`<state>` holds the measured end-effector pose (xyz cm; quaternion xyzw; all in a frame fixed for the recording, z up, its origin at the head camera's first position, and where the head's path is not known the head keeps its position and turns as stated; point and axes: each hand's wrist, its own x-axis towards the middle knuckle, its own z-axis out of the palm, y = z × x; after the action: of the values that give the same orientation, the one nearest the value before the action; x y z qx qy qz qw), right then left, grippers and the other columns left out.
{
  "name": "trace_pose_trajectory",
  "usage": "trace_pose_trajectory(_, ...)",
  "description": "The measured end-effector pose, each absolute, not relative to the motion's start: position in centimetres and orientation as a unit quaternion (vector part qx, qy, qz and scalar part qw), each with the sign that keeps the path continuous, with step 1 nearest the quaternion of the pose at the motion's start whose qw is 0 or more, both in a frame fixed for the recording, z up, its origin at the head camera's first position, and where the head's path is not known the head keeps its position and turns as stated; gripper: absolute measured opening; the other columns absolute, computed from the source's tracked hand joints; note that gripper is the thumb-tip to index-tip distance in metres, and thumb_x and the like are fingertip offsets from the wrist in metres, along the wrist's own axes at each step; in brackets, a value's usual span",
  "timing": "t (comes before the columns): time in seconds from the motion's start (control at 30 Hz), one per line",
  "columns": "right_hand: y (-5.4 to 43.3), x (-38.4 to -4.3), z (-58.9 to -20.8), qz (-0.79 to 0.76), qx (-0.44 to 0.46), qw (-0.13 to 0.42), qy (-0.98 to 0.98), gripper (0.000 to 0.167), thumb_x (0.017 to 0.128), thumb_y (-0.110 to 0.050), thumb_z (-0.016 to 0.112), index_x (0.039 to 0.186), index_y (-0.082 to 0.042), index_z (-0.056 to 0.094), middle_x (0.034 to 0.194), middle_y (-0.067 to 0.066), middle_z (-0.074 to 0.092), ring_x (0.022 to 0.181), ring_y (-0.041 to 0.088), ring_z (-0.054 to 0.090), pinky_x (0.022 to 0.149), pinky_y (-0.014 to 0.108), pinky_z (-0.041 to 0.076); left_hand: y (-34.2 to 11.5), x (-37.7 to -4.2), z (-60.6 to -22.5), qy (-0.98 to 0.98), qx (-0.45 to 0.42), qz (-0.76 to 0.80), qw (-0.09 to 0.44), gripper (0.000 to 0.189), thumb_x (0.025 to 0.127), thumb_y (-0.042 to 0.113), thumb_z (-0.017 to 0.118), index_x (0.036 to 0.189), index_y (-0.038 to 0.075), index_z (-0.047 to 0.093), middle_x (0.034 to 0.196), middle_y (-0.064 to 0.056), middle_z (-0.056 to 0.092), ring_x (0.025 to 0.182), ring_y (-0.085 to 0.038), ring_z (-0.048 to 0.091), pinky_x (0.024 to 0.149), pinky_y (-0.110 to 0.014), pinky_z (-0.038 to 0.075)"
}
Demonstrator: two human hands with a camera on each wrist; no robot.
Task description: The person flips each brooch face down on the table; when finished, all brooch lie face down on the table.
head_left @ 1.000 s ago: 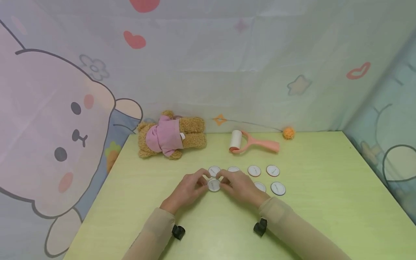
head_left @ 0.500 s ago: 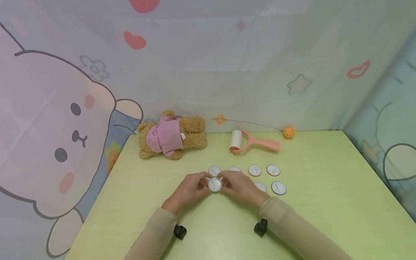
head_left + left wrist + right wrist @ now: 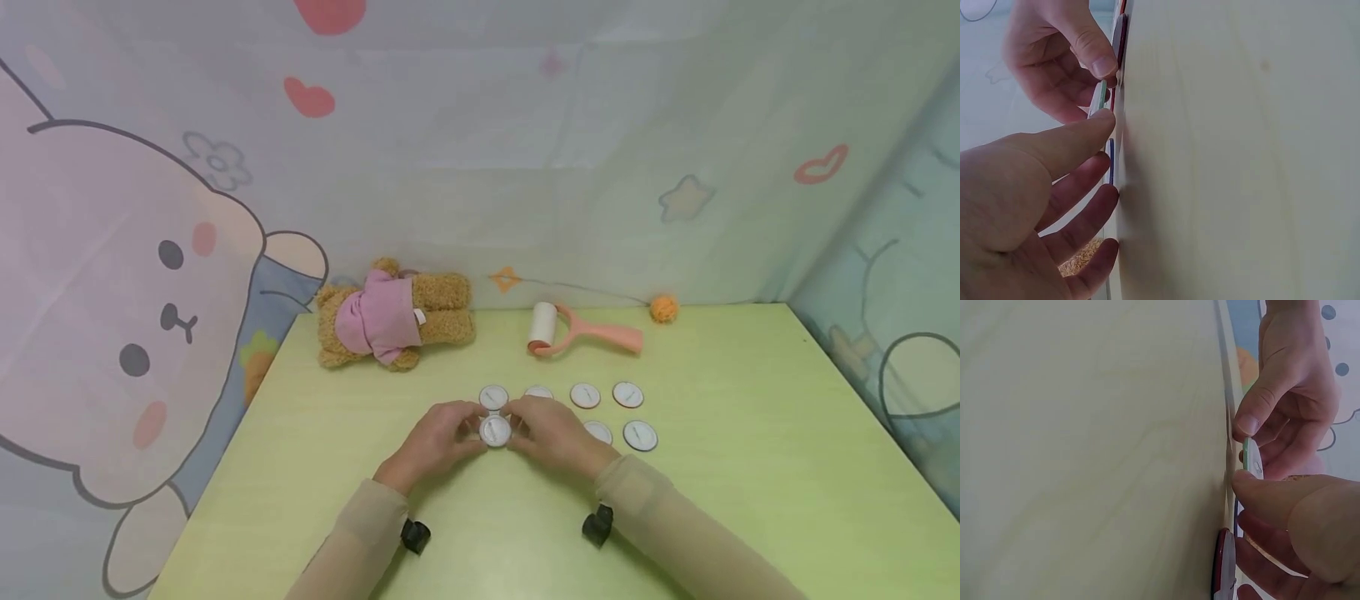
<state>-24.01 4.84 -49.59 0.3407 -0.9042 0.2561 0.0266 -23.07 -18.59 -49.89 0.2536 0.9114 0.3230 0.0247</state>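
A round button badge [image 3: 495, 431], its white pin side up and its rim green in the wrist views, is between my hands at mid-table. My left hand [image 3: 441, 443] pinches its left side, thumb nearest me. From the right, my right hand [image 3: 557, 435] grips the opposite side with thumb and fingers. In the left wrist view the badge [image 3: 1101, 97] stands slightly tilted, close to the tabletop. Just behind it lies another badge [image 3: 493, 397], also pin side up. My right hand partly covers a badge [image 3: 538, 392] in the back row and one [image 3: 597, 432] in the front row.
Further right lie more badges, including a red-rimmed one [image 3: 585, 395] and a dark-rimmed one [image 3: 640, 435]. Along the back of the table [image 3: 750, 500] are a teddy bear [image 3: 382, 317] in pink, a lint roller [image 3: 585, 329] and an orange ball [image 3: 664, 309].
The badge between my hands tilted toward the camera half a second ago and now looks flatter. Both hands stay at nearly the same place, fingers shifting slightly around its rim.
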Motion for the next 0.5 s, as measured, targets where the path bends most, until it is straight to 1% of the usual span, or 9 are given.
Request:
trace_pose_trajectory(0.1,4.68,-24.08,-49.48,0.239,0.350,0.033,-0.905,0.029,0.090,-0.019,0.084,0.116,-0.010,0.074,0.096,0.000,0.072,0.089,0.015,0.066,0.083,0.037,0.056,-18.60,-23.07,-49.71,0.914,0.256,0.314,0.019,0.037,0.087,0.012,0.086,0.121,0.005,0.072,0.106,-0.003,0.073,0.095,-0.019,0.067,0.086,-0.040,0.056)
trace_pose_trajectory(0.23,4.59,-24.19,-49.67,0.224,0.358,0.038,-0.906,0.023,0.091,-0.020,0.083,0.110,-0.010,0.075,0.094,0.000,0.071,0.087,0.015,0.065,0.081,0.036,0.055,-18.60,-23.13,-49.77,0.916,0.259,0.306,0.020,0.033,0.086,0.012,0.087,0.117,0.007,0.074,0.104,-0.002,0.072,0.094,-0.019,0.066,0.085,-0.039,0.055)
trace_pose_trajectory(0.37,4.67,-24.28,-49.91,0.214,0.368,0.045,-0.904,0.019,0.090,-0.020,0.084,0.104,-0.011,0.076,0.091,-0.001,0.071,0.084,0.014,0.062,0.077,0.034,0.054,-18.51,-23.14,-50.02,0.919,0.255,0.298,0.026,0.031,0.086,0.013,0.087,0.115,0.008,0.075,0.101,-0.002,0.071,0.091,-0.017,0.063,0.082,-0.035,0.052)
trace_pose_trajectory(0.5,4.69,-24.31,-49.98,0.211,0.367,0.048,-0.905,0.018,0.088,-0.020,0.086,0.101,-0.013,0.076,0.090,-0.003,0.070,0.083,0.012,0.061,0.077,0.034,0.053,-18.48,-23.12,-49.98,0.921,0.254,0.295,0.029,0.030,0.087,0.014,0.087,0.114,0.008,0.075,0.101,-0.003,0.070,0.090,-0.017,0.061,0.082,-0.034,0.051)
